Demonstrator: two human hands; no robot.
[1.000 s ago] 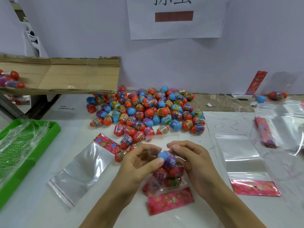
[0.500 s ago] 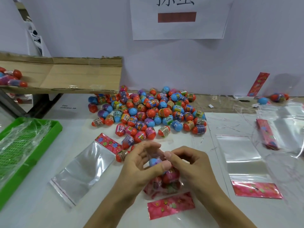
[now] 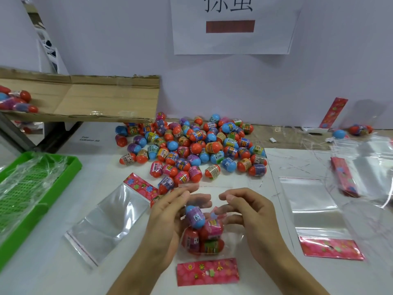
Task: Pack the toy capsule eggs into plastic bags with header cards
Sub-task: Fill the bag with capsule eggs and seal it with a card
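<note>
White desk point(image 3: 53, 271) against a plain wall with a paper sign taped up, pretty standard packing station setup. What changed in the last second: the blue and purple egg point(image 3: 195, 216) that was being pinched at the bag's mouth a moment ago has now dropped in, sitting on top of the three or four eggs already inside the bag point(image 3: 204, 241). Both hands have let go of it. The left hand point(image 3: 170, 222) has its grip apart, fingers fairly straight and resting along the left side of the bag, while the right hand point(image 3: 246, 211) is loosely curled at the bag's open top; whether it's actually pinching the film I honestly can't tell (clear plastic on a white surface, good luck).

So I'd say this bag is about full and the next bit is closing the flap.

Just below the hands is the bag's pink header card point(image 3: 208, 271). Left of the left hand lies an empty bag point(image 3: 110, 220) waiting its turn, right of the right hand there are more empty bags point(image 3: 312, 207). Beyond the fingertips sits the loose egg pile point(image 3: 191, 145), still plenty to go. Far left there's a green tray point(image 3: 70, 165).
</note>
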